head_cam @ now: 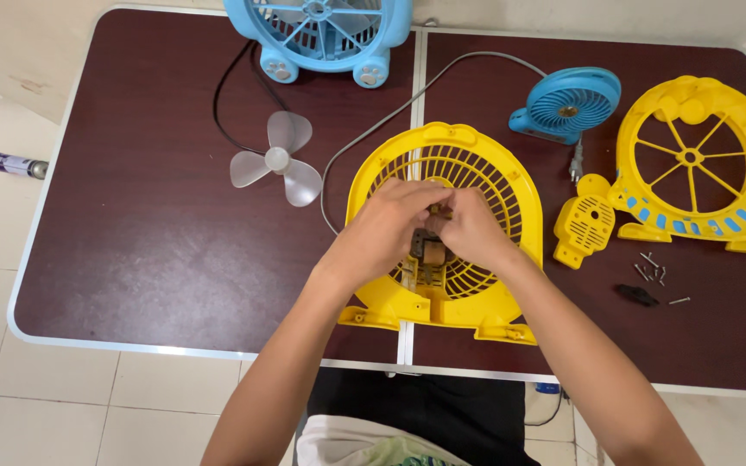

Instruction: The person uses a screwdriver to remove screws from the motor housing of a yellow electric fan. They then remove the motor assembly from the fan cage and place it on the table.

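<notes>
Yellow fan housing (477, 185), a round grille shell on two feet, is seen lying flat across the centre seam of the dark folding table (131, 224), directly under the fingers. The left hand (382, 231) and right hand (475, 229) are brought together over its hub, fingers curled closed around the small motor block (427, 253), which is partly hidden beneath them; exactly what is pinched cannot be told. The step in hand is judged to be work on the motor at the grille's centre. A fine, steady fingertip grip is called for next, with the housing kept from sliding. To the right of the fingers loose screws (654, 273) and a yellow motor cover (584, 226) are laid; to their left a clear propeller blade (276, 161) rests.
</notes>
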